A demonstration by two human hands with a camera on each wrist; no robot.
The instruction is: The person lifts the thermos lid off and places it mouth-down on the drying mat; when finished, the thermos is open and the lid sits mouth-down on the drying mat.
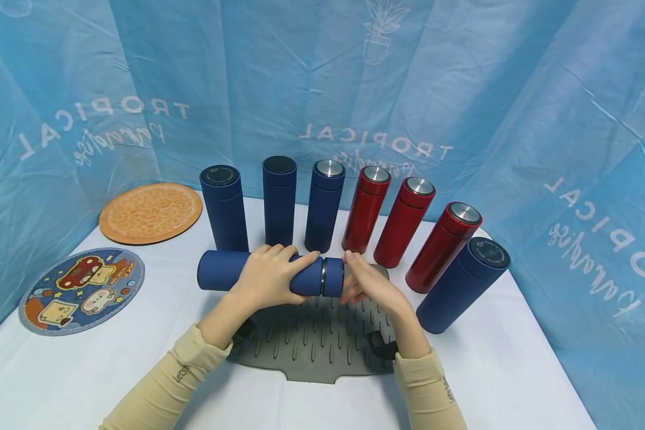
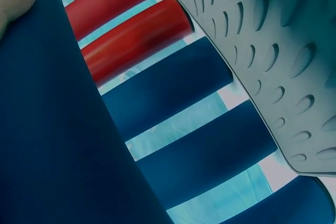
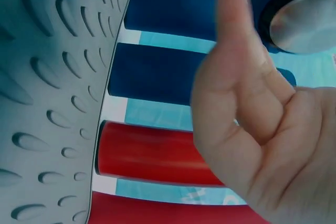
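Observation:
My left hand [image 1: 271,278] grips a blue thermos flask [image 1: 220,270] round its body and holds it lying level above a grey ribbed mat [image 1: 312,340]. A shiny steel band shows between the flask's body and its blue lid [image 1: 334,277], which points right. My right hand [image 1: 373,286] is beside the lid's end, fingers loosely bent and holding nothing. In the right wrist view, the lid's round silver top [image 3: 307,23] sits beyond my raised thumb [image 3: 233,11]. The left wrist view shows my left thumb [image 2: 21,1] along the flask near its lid seam.
Upright flasks stand in an arc behind the mat: blue ones [image 1: 278,200] at left and centre, red ones [image 1: 403,224] towards the right, another blue one [image 1: 459,286] at far right. An orange round mat [image 1: 150,213] and a cartoon-printed round mat [image 1: 83,291] lie at left.

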